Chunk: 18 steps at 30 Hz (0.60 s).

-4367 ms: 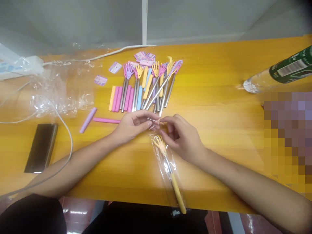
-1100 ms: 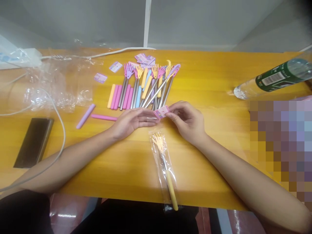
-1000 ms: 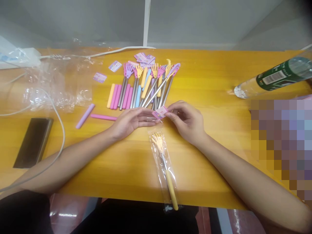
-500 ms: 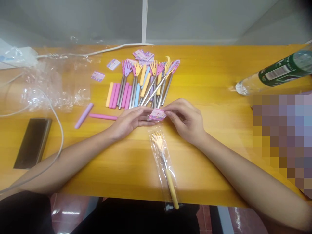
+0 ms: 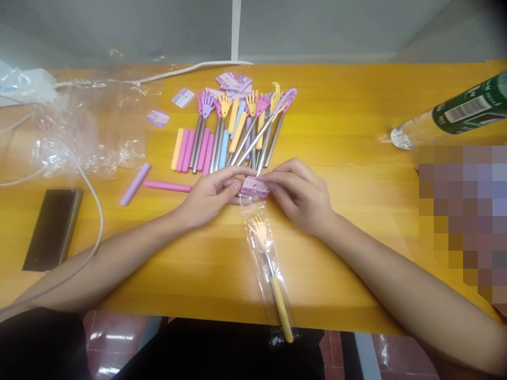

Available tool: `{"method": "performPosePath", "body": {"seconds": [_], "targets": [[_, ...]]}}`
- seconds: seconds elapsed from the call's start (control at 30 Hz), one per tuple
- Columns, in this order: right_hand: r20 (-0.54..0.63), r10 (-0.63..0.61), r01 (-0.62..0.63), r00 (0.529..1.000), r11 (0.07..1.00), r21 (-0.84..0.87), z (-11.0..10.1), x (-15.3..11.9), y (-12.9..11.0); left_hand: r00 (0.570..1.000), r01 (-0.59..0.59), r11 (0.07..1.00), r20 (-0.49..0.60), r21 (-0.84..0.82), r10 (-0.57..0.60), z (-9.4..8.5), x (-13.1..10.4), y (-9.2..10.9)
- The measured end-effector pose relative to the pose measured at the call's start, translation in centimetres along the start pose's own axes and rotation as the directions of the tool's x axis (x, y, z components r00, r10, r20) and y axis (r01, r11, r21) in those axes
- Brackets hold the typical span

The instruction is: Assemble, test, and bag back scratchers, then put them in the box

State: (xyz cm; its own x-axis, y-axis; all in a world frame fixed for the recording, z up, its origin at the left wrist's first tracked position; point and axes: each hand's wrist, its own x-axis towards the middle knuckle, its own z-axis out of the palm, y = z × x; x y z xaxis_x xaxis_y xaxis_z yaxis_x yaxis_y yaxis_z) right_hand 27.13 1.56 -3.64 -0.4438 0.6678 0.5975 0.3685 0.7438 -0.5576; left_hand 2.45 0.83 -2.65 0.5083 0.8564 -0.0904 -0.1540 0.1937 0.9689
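Note:
A pink and white printed card [image 5: 254, 187] lies at the top of a clear plastic bag [image 5: 257, 264], between both hands. My left hand [image 5: 214, 195] pinches the card's left side, with some fingers behind it. At its right edge, the fingertips of my right hand [image 5: 303, 195] close on the same card. Inside the bag is a back scratcher [image 5: 280, 306] with a pale yellow hand-shaped head, metal rod and yellow handle; its lower end reaches past the table edge. Beyond my hands lie several scratchers [image 5: 208, 105] with metal rods, beside loose coloured handles [image 5: 184, 150].
More cards [image 5: 233, 82] lie behind the scratchers. Clear plastic bags [image 5: 99, 132] and a white cable [image 5: 97, 206] are at the left, near a dark phone [image 5: 53, 229]. A bottle [image 5: 455, 113] lies at the right beside a pixelated area. A purple handle [image 5: 135, 184] sits apart.
My left thumb has moved onto the card's left edge, and the card now sits flatter over the bag's top. The view has shifted slightly.

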Motion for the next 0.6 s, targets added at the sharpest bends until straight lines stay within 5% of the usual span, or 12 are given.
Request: {"method": "performPosePath", "body": {"seconds": [0.3, 0.6], "targets": [[0.049, -0.039, 0.04, 0.998, 0.999, -0.026, 0.08, 0.01, -0.14, 0.998, -0.018, 0.972, -0.051, 0.236, 0.03, -0.1, -0.41, -0.19], [0.071, -0.024, 0.021, 0.997, 0.999, 0.034, 0.12, 0.17, -0.22, 0.998, -0.012, 0.983, -0.06, 0.185, 0.024, -0.13, -0.39, -0.47]]}}
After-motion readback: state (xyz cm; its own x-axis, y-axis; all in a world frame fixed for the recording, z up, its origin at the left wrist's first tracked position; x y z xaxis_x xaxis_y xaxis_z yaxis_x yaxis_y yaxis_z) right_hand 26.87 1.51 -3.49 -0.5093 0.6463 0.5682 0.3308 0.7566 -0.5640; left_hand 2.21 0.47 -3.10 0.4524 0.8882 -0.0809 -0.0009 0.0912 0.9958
